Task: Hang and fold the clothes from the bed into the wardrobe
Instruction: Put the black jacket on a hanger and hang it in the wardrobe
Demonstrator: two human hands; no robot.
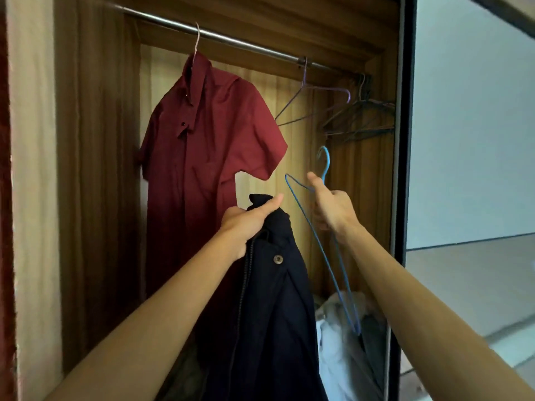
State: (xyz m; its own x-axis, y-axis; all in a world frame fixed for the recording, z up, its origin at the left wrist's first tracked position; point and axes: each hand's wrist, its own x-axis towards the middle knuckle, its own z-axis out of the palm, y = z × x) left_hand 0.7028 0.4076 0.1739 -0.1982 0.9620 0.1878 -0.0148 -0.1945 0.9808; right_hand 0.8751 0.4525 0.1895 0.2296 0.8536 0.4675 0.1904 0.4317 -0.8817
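Right now the left hand (249, 224) is closed round the collar of a dark jacket (272, 314), thumb lying along the top edge. The jacket hangs from that one grip in front of the open wardrobe (95, 140), not yet on anything. The right hand (333, 209) has its fingers curled round a blue wire hanger (327, 166) just under the hook, thumb stretched up. The hanger is tilted steeply, with one shoulder pointing down toward a pile of pale clothes (338, 328) in the wardrobe's lower right corner. That low tip could well catch in the pile as the hanger is turned, dragging cloth out. The jacket looks heavy and the hanger thin, so the wire may sag or twist once loaded, letting one side of the jacket slide off. Threading it in with only a collar grip could also let the jacket slip to the floor. On the rail (249, 44), a red shirt (208, 146) hangs toward the left end, a bare purple hanger (307, 94) near the middle and a bunch of dark hangers (359, 117) at the right end. A careless lift might knock the shirt or tangle hooks.
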